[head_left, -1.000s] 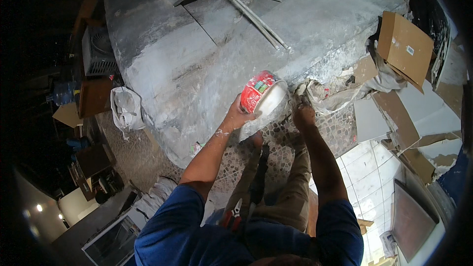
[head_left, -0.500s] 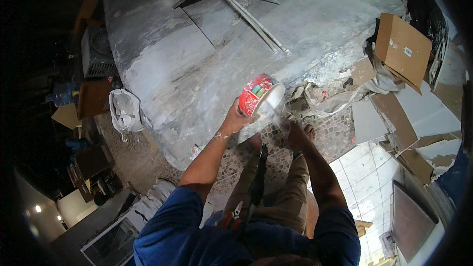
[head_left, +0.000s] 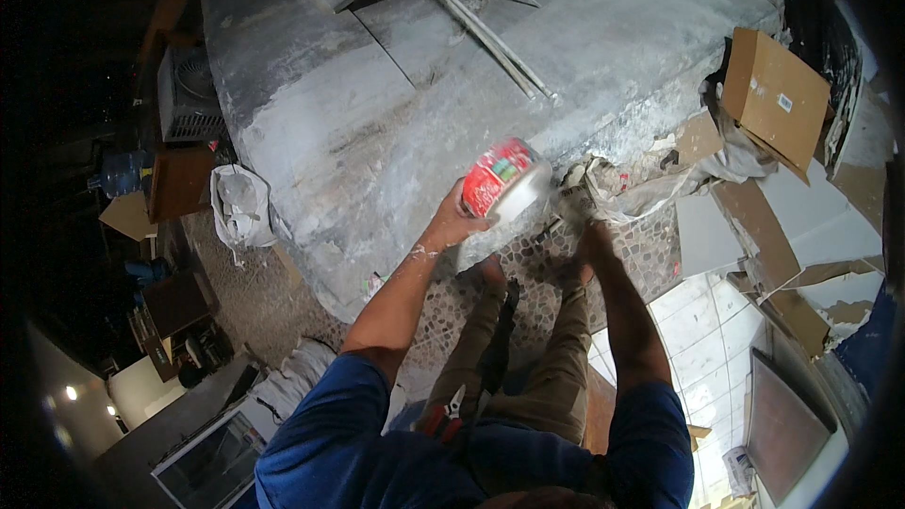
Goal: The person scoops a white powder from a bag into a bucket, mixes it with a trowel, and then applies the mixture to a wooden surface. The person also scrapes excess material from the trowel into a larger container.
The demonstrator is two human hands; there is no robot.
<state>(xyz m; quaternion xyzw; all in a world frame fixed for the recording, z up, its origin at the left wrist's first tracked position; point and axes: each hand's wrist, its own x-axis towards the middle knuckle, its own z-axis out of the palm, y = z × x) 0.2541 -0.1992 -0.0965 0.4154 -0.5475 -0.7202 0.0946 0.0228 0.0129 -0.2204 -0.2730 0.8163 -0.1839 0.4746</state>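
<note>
My left hand (head_left: 456, 223) grips a red plastic tub (head_left: 497, 176) with a pale rim. White smears mark its side, and it is tipped on its side with the mouth facing right and toward me. Right of the mouth, my right hand (head_left: 594, 243) is closed around a tool (head_left: 571, 207) that looks like a putty knife, smeared by motion. The tool is apart from the tub. White residue shows on my left wrist. Red-handled pliers (head_left: 451, 412) sit at my waist.
A large grey board surface (head_left: 320, 132) dusted white spreads ahead, with long thin strips (head_left: 481, 33) on it. A cardboard box (head_left: 775, 94) and broken board pieces (head_left: 811, 212) crowd the right. A white sack (head_left: 240, 207) stands at left. Pebbled floor (head_left: 627, 273) lies below.
My right hand has drawn the tool out of the tub's mouth, moving right. The tub has shifted slightly right and is blurred now; my left hand still grips it.
</note>
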